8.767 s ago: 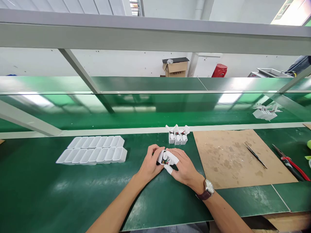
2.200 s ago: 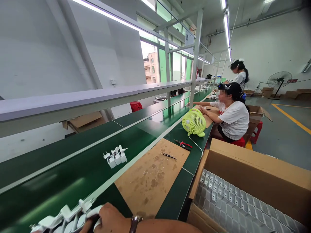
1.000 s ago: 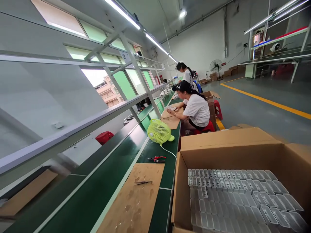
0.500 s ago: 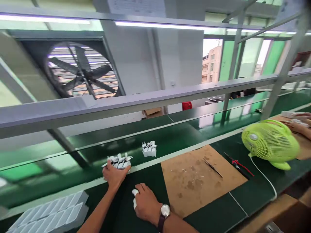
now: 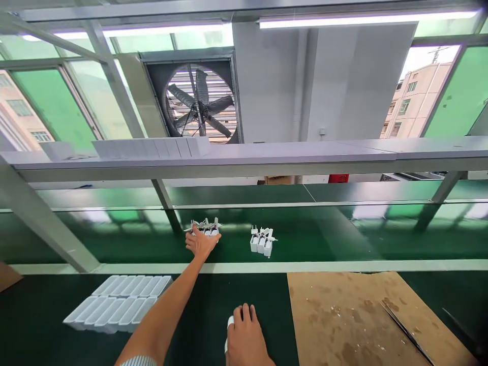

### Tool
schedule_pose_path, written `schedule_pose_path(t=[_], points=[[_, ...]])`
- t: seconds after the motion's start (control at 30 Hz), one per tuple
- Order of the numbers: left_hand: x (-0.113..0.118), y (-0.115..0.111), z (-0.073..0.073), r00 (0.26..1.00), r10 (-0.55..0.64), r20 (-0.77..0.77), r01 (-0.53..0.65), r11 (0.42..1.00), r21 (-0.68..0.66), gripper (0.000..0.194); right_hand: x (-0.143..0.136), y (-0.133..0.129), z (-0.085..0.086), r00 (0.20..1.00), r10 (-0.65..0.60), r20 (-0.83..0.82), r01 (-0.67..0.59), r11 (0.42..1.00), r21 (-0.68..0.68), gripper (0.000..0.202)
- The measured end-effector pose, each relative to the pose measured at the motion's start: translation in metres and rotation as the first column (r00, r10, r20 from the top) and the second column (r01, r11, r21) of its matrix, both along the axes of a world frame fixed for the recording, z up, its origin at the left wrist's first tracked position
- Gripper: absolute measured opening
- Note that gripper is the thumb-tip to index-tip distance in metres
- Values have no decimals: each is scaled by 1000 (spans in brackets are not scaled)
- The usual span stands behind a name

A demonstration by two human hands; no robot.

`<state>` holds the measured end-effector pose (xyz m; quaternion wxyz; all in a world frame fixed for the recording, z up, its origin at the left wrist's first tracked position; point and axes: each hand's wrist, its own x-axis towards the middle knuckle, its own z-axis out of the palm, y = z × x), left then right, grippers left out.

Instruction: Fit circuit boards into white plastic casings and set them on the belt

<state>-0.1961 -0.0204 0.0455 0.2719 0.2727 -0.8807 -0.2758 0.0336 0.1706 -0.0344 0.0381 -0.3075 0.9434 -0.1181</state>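
Note:
My left hand (image 5: 201, 245) reaches out over the green belt, fingers and thumb closed around a row of small white plug housings (image 5: 209, 227). Prongs and loose-looking white parts stick up from their tops. A similar group of white housings (image 5: 262, 241) stands on the belt to the right, apart from my hand. My right hand (image 5: 247, 333) rests on the dark green bench at the bottom, fingers stretched forward. White coverings show on its left side, apparently on the thumb and a finger. I see nothing held in it.
White divided trays (image 5: 118, 303) lie at left on the bench. At right, tweezers (image 5: 406, 333) rest on a stained cardboard sheet (image 5: 324, 315). A long shelf (image 5: 267, 152) on slanted metal posts (image 5: 41, 218) crosses above the belt. A large wall fan (image 5: 200, 104) is behind.
My view has swung left and levelled. My left hand has moved the white housings from the near edge farther onto the belt. The green fan and pliers have left the view.

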Motion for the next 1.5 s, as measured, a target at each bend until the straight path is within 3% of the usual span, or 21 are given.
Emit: schedule_pose_path(t=[0.1,0.33,0.43,0.77,1.03,1.17,1.27,1.33,1.4,1.5], points=[[-4,3,-4,1000,-15,-3,15,1000,3,117,-1,-1,-3,1000,-5,13,4,999,47,36],[11,55,-29,982,-190,1,190,981,-31,117,3,-2,-8,1000,-8,3,8,1000,5,35],[14,64,-35,972,-233,42,234,971,-38,120,3,-3,-9,1000,-3,25,3,1000,-10,37],[2,40,-28,972,-200,122,202,979,-4,121,8,-1,3,999,16,31,-14,996,-85,30],[0,12,-6,989,-145,29,139,980,142,116,4,-2,12,994,22,107,-20,999,-27,34],[16,9,12,984,-161,-78,175,955,238,118,6,3,20,994,38,105,-39,999,6,43],[39,14,38,962,-183,-202,238,926,295,108,12,10,31,995,35,91,-38,999,32,47],[62,20,64,919,-239,-312,335,892,304,88,17,15,36,999,17,46,-19,999,28,44],[96,27,99,830,-359,-428,495,826,267,66,21,18,39,999,3,-34,-2,1000,18,42],[177,45,160,626,-531,-571,681,729,68,36,26,21,40,979,-6,-202,6,1000,0,34]])
